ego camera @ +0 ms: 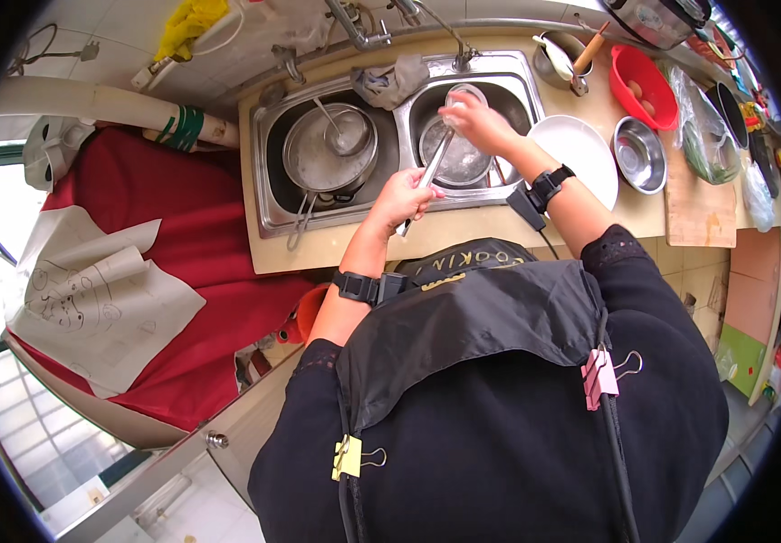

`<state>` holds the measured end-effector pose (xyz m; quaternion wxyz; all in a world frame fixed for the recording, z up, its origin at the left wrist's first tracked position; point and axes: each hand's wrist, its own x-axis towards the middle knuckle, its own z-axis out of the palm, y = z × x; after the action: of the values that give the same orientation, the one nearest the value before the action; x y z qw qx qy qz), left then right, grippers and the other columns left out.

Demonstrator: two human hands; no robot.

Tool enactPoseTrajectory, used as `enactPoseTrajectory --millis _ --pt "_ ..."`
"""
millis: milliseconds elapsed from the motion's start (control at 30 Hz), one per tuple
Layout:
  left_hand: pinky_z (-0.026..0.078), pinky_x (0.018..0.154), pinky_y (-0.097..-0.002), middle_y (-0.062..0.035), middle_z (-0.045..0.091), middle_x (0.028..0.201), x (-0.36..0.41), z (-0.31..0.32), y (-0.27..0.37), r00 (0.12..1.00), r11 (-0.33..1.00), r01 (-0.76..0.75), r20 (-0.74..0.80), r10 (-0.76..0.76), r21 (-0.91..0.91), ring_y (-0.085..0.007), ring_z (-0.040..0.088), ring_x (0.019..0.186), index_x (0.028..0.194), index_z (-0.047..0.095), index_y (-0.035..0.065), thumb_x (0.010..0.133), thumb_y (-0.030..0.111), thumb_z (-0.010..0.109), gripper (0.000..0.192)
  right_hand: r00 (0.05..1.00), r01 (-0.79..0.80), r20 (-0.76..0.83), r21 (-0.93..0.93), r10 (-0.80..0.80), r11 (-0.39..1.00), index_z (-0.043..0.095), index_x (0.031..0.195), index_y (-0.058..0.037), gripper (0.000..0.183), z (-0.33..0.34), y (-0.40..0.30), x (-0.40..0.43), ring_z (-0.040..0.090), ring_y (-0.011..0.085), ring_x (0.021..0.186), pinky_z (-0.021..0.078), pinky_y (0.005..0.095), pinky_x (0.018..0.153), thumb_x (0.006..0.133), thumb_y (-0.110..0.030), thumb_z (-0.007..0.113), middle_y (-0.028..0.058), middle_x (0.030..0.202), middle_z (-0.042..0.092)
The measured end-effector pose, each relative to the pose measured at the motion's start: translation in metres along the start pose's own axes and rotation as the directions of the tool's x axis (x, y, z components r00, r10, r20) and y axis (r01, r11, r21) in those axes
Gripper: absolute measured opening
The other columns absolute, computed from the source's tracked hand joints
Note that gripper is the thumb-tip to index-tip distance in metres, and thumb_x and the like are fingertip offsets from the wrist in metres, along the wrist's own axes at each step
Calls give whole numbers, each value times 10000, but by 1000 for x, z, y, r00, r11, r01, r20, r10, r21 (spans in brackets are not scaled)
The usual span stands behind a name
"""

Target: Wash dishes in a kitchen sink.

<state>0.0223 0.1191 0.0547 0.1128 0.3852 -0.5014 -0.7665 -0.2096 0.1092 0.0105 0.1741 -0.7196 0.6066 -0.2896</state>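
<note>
My left hand [405, 198] grips the long metal handle of a ladle [436, 157], held slantwise over the right sink basin [509, 102]. At the ladle's round head my right hand [480, 123] has its fingers, slightly blurred, on the metal. Whether a cloth or sponge is between them cannot be made out. Below the ladle, a round metal pan [457, 166] with cloudy water sits in the basin. The left basin holds a larger metal pot [305, 166] of cloudy liquid, with a second ladle [347, 141] resting inside.
A grey cloth [394, 81] drapes over the sink divider near the taps [363, 34]. Right of the sink stand a white plate [575, 156], a steel bowl [640, 155], a red basket [641, 88] with eggs and a cutting board [701, 210]. Red fabric [180, 258] covers something at left.
</note>
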Motion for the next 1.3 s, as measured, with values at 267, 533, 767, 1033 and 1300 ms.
enactPoseTrajectory --millis 267,533,767,1033,1300 --pt "347 382 -194 -17 555 658 -3 -5 11 989 962 50 124 -86 267 -44 420 432 899 551 -15 743 -6 515 160 787 597 452 -381 -421 707 605 696 -110 50 -17 10 11 544 218 832 457 334 736 707 -124 558 30 778 553" --pt "341 384 -189 -27 569 704 -1 0 10 989 986 30 135 -53 164 -38 411 434 1058 524 -25 746 -14 518 312 854 481 408 -380 -323 790 587 705 -83 28 -26 20 22 548 257 846 453 361 746 690 -105 580 68 865 541" --pt "337 379 -180 -40 586 759 -1 -16 16 985 996 82 148 -87 41 -36 401 442 1129 487 -9 751 -39 496 379 939 241 304 -245 -161 939 634 854 -66 159 -19 23 27 552 284 942 431 345 836 728 -77 539 102 1025 567" --pt "334 372 -178 -32 579 739 1 -10 10 984 992 63 160 -81 112 -28 389 436 1107 495 -15 753 -34 499 354 829 501 483 -419 -282 757 565 652 -91 32 -19 11 35 558 248 763 454 363 703 675 -112 560 60 755 525" --pt "348 379 -165 -47 571 795 -9 -24 9 983 995 95 163 -87 -41 -17 401 455 1186 469 -1 762 -6 501 425 954 18 -300 -25 -24 1000 650 881 -77 198 -29 21 37 572 289 885 456 339 790 727 -13 544 115 937 572"
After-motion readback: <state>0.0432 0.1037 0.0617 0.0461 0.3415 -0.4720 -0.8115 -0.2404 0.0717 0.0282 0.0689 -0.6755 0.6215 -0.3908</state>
